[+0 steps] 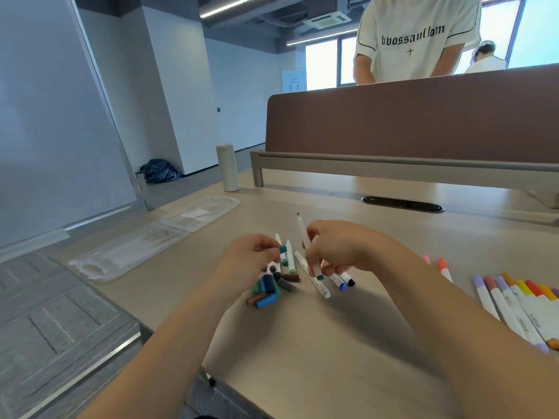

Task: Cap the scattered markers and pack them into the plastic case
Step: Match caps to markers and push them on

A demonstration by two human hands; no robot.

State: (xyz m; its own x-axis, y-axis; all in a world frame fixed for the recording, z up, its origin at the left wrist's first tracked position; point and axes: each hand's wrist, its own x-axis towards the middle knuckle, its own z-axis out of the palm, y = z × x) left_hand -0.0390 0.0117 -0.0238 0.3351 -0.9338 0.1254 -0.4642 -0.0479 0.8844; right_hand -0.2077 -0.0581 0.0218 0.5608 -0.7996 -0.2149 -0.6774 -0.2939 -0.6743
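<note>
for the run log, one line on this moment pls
left hand: pinches teal cap | right hand: holds uncapped marker | case: open, empty

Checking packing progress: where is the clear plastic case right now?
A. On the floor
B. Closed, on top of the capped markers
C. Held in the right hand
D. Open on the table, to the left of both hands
D: the plastic case lies open on the table, left of the left hand and right hand, which are busy with markers.

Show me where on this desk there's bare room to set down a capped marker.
Bare top lies between the open plastic case and the loose caps. More lies behind the hands, up to the cable slot, and along the near edge between the forearms. It is crowded under the left hand and right hand, and at the capped marker row on the right.
</note>
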